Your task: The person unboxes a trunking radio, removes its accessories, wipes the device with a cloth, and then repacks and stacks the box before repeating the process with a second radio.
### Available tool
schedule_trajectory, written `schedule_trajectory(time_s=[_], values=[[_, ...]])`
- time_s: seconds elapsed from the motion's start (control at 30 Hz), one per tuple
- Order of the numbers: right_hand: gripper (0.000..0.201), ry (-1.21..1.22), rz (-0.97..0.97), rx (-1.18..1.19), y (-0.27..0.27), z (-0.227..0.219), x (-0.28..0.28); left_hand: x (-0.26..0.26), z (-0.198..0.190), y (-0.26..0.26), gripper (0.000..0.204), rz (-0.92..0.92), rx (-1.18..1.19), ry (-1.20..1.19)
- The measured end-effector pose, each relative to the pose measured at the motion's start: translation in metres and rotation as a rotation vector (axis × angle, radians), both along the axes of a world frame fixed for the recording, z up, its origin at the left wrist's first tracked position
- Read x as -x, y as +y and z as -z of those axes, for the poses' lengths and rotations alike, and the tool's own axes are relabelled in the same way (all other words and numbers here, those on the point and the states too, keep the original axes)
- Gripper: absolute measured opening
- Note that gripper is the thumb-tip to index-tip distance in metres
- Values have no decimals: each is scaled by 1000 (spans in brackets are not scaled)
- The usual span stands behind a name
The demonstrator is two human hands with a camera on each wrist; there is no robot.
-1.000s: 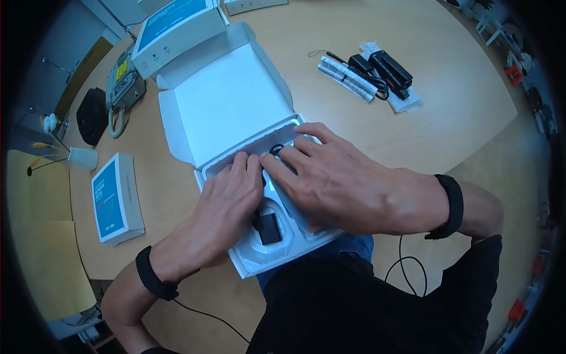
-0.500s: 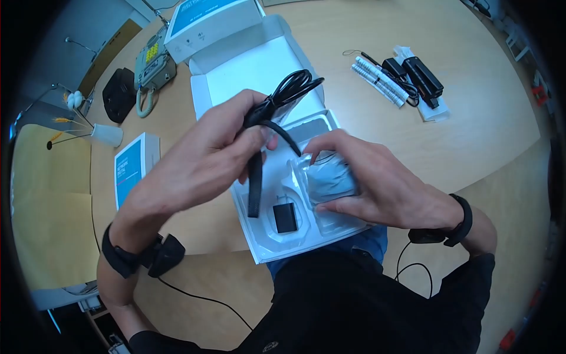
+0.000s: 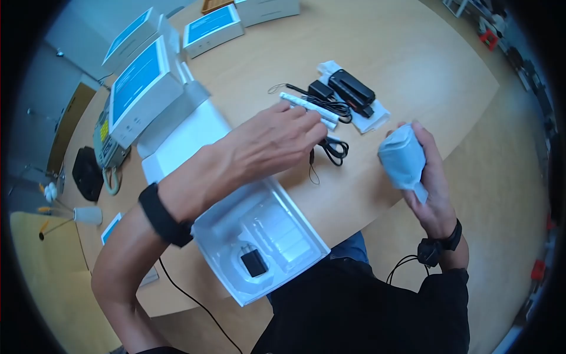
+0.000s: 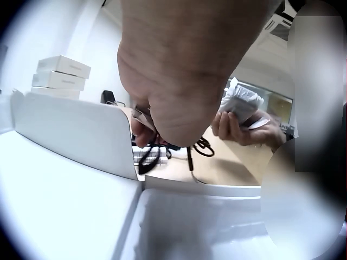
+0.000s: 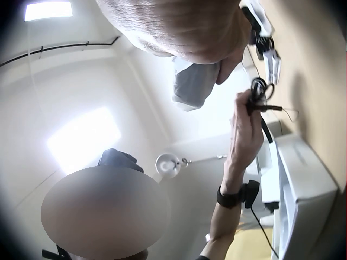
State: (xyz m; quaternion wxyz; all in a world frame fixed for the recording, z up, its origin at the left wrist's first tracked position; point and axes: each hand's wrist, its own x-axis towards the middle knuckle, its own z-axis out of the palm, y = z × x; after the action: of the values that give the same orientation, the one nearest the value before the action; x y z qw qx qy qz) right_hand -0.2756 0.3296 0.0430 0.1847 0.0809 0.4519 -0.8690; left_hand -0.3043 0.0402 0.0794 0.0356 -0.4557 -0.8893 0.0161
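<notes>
My left hand [image 3: 274, 141] reaches over the open white box [image 3: 318, 251], palm down, and grips a coiled black cable [image 3: 337, 152] with a thin loop dangling from it. In the right wrist view the coil [image 5: 259, 89] sticks out past the fingertips. Off to the right, my right hand [image 3: 436, 186] holds a packet wrapped in pale soft sheeting [image 3: 402, 156], raised beyond the table edge. Fingers curl round the packet [image 4: 241, 103] in the left wrist view; what is inside is hidden. A black plug adapter [image 3: 253, 262] lies in the box's clear plastic tray [image 3: 283, 233].
Beyond my left hand lie a white patterned roll [image 3: 321, 112], another small adapter [image 3: 320, 89], and a black device [image 3: 352, 92] on a white sleeve. Blue-and-white boxes [image 3: 138, 88] stand at the back left, near a telephone [image 3: 109, 138] and a white vase [image 3: 87, 215].
My left hand has carried the black cable from above the tray to the table beyond the box. The right hand has lifted the wrapped packet out of the tray and off to the right.
</notes>
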Motion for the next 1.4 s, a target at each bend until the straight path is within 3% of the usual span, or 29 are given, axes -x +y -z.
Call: schedule_trajectory(time_s=[0.07,0.2,0.33,0.5,0.6,0.73,0.87,0.9,0.97,1.17,1.23,1.27,1.3,1.37,1.4], values=[[37,7,90,-96,25,4,3,31,38,12,13,260,-26,161],[30,101,245,-309,29,1,-3,47,54,49,14,234,85,78],[29,239,193,-537,22,16,-4,53,79,70,20,195,-16,203],[31,446,57,-675,-13,41,-4,44,62,60,38,133,-49,168],[33,468,108,-572,-36,49,-12,34,34,39,42,98,-79,46],[35,475,158,-461,-52,52,-18,-3,-15,-1,38,-69,-133,22],[45,712,-45,-881,-36,41,-30,-73,-57,-45,30,-318,-196,-15],[50,752,-56,-880,-34,48,-31,-96,-58,-58,30,-400,-171,-62],[42,1090,-122,-1081,-32,54,-23,-133,-55,-70,27,-562,-132,-218],[41,1050,-144,-1249,-64,47,13,-203,-19,-61,36,-565,-78,-413],[43,1412,49,-1374,-76,34,14,-210,-7,-51,42,-595,-98,-461],[46,1524,46,-1255,-78,28,4,-211,2,-46,46,-599,15,-440],[48,1554,-88,-1073,-82,18,-12,-209,7,-42,50,-597,127,-422],[53,1594,-362,-930,-96,0,-41,-204,10,-39,53,-549,93,-389],[59,1575,-461,-898,-99,-3,-49,-202,8,-38,44,-554,-38,-347]])
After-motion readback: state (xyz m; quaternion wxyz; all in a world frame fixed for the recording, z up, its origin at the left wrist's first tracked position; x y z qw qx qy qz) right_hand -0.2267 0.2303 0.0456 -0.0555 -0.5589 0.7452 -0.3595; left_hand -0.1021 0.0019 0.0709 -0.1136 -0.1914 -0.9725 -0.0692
